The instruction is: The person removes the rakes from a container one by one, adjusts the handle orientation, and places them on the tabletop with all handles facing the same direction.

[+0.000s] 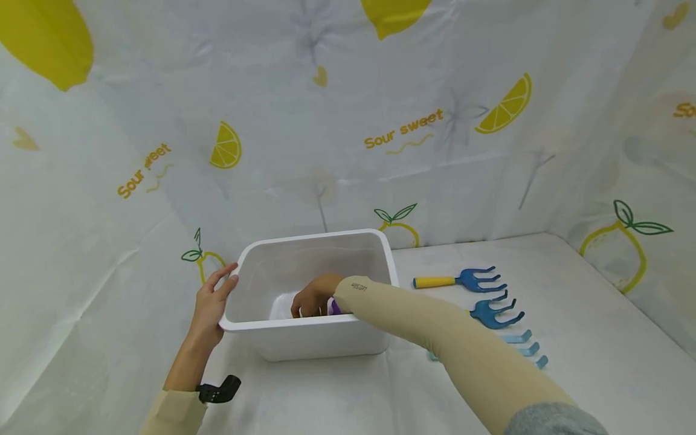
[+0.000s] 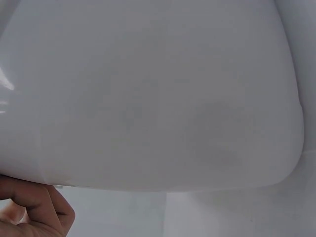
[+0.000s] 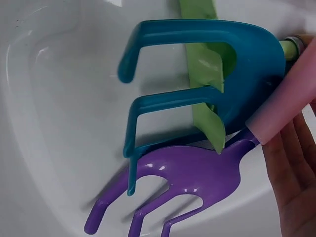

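Note:
My left hand (image 1: 211,305) grips the left rim of a white plastic bin (image 1: 321,341); in the left wrist view its bent fingers (image 2: 37,205) show at the bin's edge. Reaching down inside the bin is my right hand (image 1: 315,295). In the right wrist view, a purple hand rake (image 3: 195,173) with a pink handle (image 3: 284,98) lies across the fingers, whose tips are hidden behind that handle. Touching it is a teal hand rake (image 3: 256,69). A light green tool (image 3: 205,64) lies beneath the teal one, partly covered.
Right of the bin lie a blue hand rake (image 1: 475,280) with a yellow handle and a second blue rake (image 1: 493,312). Light blue tines (image 1: 530,350) show beyond my right forearm, which hides the rest. A lemon-printed sheet (image 1: 337,121) hangs behind the table.

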A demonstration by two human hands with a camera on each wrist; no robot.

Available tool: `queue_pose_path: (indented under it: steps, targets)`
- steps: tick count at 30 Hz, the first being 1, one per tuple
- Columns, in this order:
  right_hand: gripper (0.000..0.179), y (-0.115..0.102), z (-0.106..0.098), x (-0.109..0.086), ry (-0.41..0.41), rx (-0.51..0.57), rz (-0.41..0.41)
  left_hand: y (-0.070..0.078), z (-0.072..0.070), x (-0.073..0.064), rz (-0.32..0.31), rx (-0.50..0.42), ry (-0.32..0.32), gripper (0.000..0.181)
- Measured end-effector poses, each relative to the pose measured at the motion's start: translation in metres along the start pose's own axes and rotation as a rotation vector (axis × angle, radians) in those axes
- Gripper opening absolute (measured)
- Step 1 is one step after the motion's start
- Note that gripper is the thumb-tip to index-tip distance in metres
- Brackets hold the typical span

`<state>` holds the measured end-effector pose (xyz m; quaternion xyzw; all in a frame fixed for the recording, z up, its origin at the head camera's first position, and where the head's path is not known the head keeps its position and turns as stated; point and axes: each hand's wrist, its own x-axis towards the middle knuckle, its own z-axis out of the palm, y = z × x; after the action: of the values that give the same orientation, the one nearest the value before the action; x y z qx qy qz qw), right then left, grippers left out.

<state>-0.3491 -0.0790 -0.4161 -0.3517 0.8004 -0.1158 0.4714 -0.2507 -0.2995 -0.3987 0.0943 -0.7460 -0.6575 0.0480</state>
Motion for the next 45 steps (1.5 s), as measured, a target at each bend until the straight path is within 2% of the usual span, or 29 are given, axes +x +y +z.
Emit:
queue_pose_path:
  steps: [4,13,18,25,30,35,39,45]
  targets:
    - [0.016,-0.002,-0.001,-0.002,0.0,-0.009,-0.005,0.001,0.001,0.001,-0.001,-0.006,-0.001,0.053]
    - [0.023,-0.003,-0.006,-0.004,-0.065,-0.017,0.021,0.002,0.0,0.001,0.004,0.009,0.0,0.054]
    - [0.031,-0.002,-0.007,-0.007,-0.065,-0.033,0.012,0.003,0.0,0.0,-0.001,0.006,-0.002,0.055]
    - [0.027,-0.01,-0.007,-0.015,-0.081,-0.007,0.054,0.003,0.0,0.001,-0.007,0.008,-0.003,0.055]
    - [0.026,-0.005,-0.005,-0.01,-0.064,-0.024,0.055,0.002,-0.001,-0.001,-0.007,-0.01,0.004,0.053]
    - [0.025,0.001,-0.004,-0.006,-0.026,-0.088,0.065,0.001,-0.002,-0.002,-0.01,-0.018,-0.002,0.053]
    - [0.027,0.0,-0.005,-0.009,-0.048,-0.081,0.053,0.002,-0.001,-0.002,-0.011,-0.016,-0.005,0.054]
    - [0.033,-0.004,-0.009,-0.013,-0.061,-0.015,-0.015,0.002,0.0,-0.001,-0.011,-0.019,-0.01,0.054]
